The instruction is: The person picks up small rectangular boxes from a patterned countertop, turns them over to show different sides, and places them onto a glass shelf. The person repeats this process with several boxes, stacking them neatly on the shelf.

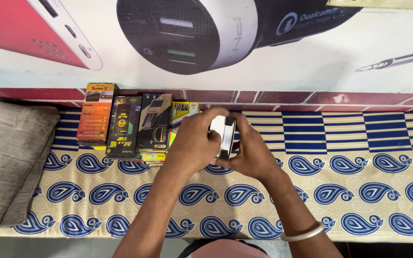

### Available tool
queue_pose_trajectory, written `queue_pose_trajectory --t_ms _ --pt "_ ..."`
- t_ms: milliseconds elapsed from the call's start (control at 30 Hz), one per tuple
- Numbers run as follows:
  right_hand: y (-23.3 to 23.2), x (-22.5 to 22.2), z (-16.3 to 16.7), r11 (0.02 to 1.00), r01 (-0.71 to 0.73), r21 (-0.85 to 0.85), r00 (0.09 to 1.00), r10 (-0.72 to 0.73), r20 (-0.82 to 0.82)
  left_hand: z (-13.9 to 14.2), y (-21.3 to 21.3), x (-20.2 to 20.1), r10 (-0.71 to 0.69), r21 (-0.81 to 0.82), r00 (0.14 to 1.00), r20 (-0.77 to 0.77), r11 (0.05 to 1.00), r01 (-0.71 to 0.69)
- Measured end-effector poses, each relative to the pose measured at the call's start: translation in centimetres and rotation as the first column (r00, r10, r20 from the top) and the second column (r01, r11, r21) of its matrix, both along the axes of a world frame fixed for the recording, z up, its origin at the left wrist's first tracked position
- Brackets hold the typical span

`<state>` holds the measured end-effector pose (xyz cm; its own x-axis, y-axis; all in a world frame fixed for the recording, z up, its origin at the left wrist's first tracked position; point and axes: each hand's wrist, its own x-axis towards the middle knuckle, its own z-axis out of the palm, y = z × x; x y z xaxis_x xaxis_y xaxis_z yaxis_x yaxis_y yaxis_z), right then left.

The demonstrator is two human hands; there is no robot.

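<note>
Both my hands hold a small stack of flat white and black boxes on edge, just above the patterned cloth. My left hand grips the stack from the left side. From the right, my right hand closes around it, with a metal bangle on that wrist. A yellow and black box lies partly hidden behind my left hand.
Flat retail boxes lie in a row left of my hands: an orange box, a black box and a dark box. A grey cushion sits far left. The blue paisley cloth covers the bench below a large poster.
</note>
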<state>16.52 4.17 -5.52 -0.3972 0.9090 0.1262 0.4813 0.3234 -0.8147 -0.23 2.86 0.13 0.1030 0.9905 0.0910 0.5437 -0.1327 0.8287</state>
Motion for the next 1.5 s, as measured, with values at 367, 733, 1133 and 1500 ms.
queue_pose_trajectory --t_ms 367,733,1133,1500 --pt "0.4 0.6 0.5 0.994 0.052 -0.097 0.995 -0.059 -0.075 -0.4 0.1 0.6 0.055 -0.047 0.998 -0.004 0.997 -0.055" --pt "0.2 0.5 1.2 1.000 0.029 0.003 0.998 -0.028 -0.063 1.1 -0.3 0.5 -0.003 0.203 0.995 -0.102 0.979 0.023" --pt "-0.1 0.5 1.0 0.999 -0.010 0.036 1.000 0.011 -0.022 0.0 2.5 1.4 0.011 0.273 1.000 -0.003 0.962 -0.010" --pt "0.0 0.6 1.3 0.998 0.032 0.057 0.999 -0.032 -0.016 1.5 -0.5 0.4 -0.047 -0.044 0.998 -0.041 0.998 0.045"
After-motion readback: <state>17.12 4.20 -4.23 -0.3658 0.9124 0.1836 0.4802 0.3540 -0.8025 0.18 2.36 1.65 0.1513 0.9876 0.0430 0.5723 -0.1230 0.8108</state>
